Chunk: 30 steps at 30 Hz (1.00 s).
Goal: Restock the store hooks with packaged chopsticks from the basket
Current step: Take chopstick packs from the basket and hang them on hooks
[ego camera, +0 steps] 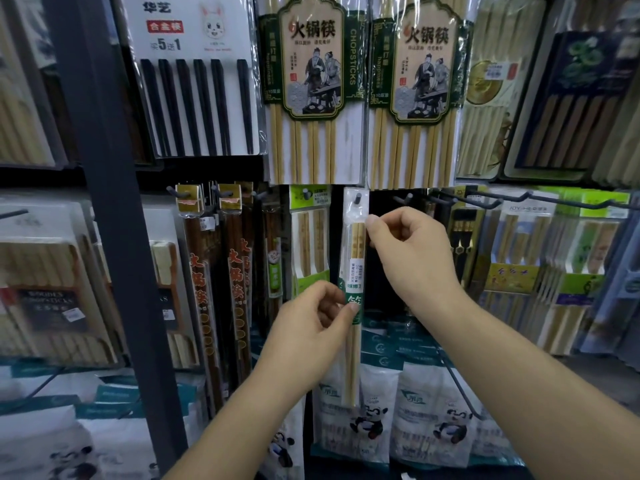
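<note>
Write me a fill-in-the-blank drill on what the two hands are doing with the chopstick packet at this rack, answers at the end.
The left hand pinches the narrow chopstick packet at its ____ label.
The right hand pinches the packet ____ the left hand.
The tip of the hook shows through the hole at the packet's ____ end.
Missing words: green; above; top.

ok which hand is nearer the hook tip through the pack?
Right. The right hand pinches the pack just below the hook tip; the left hand holds its green label, lower down.
</note>
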Tool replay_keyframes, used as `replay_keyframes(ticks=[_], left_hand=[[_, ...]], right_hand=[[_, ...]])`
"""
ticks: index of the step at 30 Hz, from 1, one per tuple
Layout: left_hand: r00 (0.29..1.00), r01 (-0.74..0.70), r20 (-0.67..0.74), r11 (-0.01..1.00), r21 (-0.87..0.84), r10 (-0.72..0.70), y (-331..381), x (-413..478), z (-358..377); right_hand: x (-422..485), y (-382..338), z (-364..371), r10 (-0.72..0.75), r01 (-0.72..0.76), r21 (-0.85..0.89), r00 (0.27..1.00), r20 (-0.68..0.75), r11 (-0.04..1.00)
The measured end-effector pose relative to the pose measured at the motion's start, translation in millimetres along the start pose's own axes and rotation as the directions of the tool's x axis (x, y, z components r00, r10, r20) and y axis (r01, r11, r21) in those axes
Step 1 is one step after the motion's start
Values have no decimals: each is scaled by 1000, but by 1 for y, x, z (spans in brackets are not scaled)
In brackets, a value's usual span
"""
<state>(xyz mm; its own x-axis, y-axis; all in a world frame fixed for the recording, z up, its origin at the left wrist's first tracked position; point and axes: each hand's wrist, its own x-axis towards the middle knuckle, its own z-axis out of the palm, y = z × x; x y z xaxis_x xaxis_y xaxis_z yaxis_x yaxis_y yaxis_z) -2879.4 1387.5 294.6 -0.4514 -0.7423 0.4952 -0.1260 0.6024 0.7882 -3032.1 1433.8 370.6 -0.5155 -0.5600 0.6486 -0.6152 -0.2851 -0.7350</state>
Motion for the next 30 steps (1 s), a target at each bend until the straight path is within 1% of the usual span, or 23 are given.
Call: replay_keyframes(ticks=[1, 2, 3, 4, 5, 7, 8, 10, 12, 16, 19, 27, 30], left_hand=[[998, -53, -21, 988, 143, 56, 1, 2, -3], [994, -87, -41, 966, 244, 100, 2, 5, -5], [991, -95, -58, 954, 285, 116, 5, 8, -7], [992, -83, -69, 959, 273, 105, 8, 11, -7], [995, -56, -69, 975, 214, 72, 11, 15, -6], [999, 21, -36, 1000, 12, -20, 16, 26, 1], [998, 57, -12, 994, -95, -59, 19, 32, 6], [991, 131, 50, 951, -279, -122, 23, 43, 14], [983, 182, 97, 907, -380, -157, 23, 51, 21], [977, 210, 122, 859, -466, -172, 21, 62, 30], [982, 187, 109, 860, -474, -154, 17, 69, 34], [974, 227, 110, 856, -465, -198, 11, 96, 34], [976, 219, 109, 855, -469, -189, 9, 95, 35]], right_hand=[[-3, 4, -1, 2, -2, -7, 1000, 1, 1000], [-7, 8, -2, 8, -8, -14, 1000, 9, 1000], [-11, 13, -1, 16, -16, -22, 1000, 25, 1000], [-15, 17, 0, 29, -28, -33, 998, 55, 999], [-19, 22, 2, 41, -37, -42, 994, 99, 998], [-24, 31, 7, 48, -42, -29, 973, 227, 999], [-26, 34, 11, 43, -41, -15, 956, 289, 999], [-28, 37, 17, 27, -41, 30, 929, 368, 999], [-28, 40, 23, 36, -75, 82, 916, 400, 994], [-26, 49, 32, 46, -131, 172, 904, 425, 976], [-20, 55, 39, 53, -151, 201, 904, 425, 968], [5, 69, 54, 86, -171, 170, 903, 420, 970], [6, 74, 53, 81, -161, 155, 902, 424, 975]])
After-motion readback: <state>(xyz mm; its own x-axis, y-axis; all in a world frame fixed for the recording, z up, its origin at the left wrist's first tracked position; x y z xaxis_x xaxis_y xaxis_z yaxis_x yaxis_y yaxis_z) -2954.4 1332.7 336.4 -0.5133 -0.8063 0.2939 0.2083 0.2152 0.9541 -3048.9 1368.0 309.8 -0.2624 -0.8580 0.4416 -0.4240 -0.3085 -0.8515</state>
